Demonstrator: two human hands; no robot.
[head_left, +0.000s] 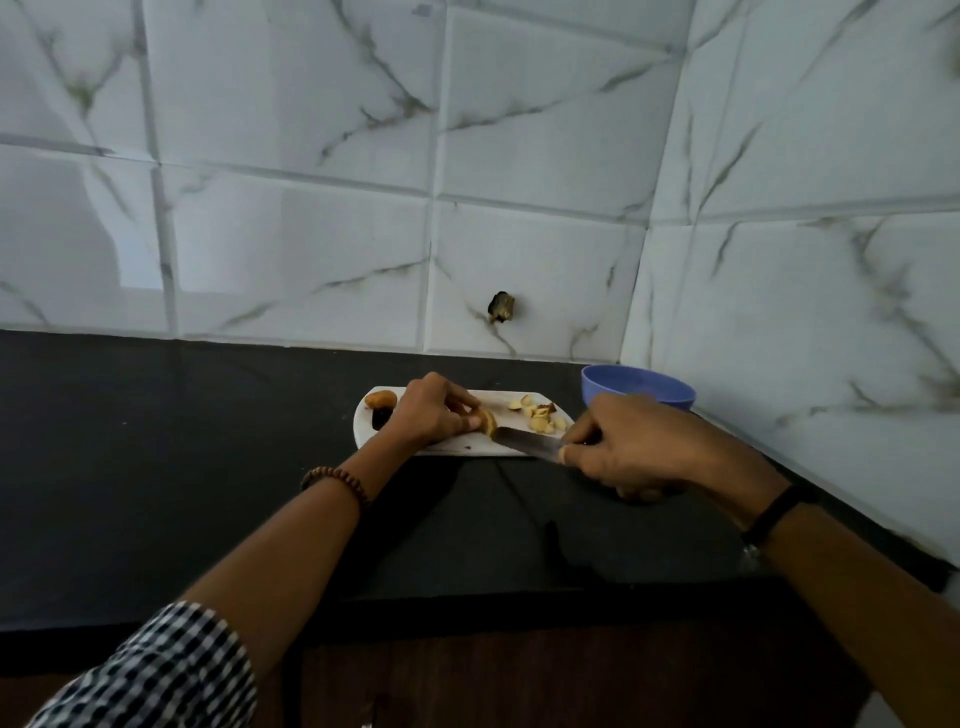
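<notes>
Where fingers (469, 422) pinch, tan piece (488, 420), perhaps fruit

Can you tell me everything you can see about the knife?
The silver metal knife has a long, narrow, dull-grey blade. Its handle is hidden inside the right hand, which grips it. It lies nearly flat, pointing left across the front of the white plastic-looking cutting board. Its tip meets the pale yellow-brown food piece that the left hand pinches.

- tan piece (487, 420): small, curved, possibly fruit, lying mid cutting board (457, 447).
- knife (524, 441): steel blade slanting in from the right, tip touching the tan piece.
</notes>
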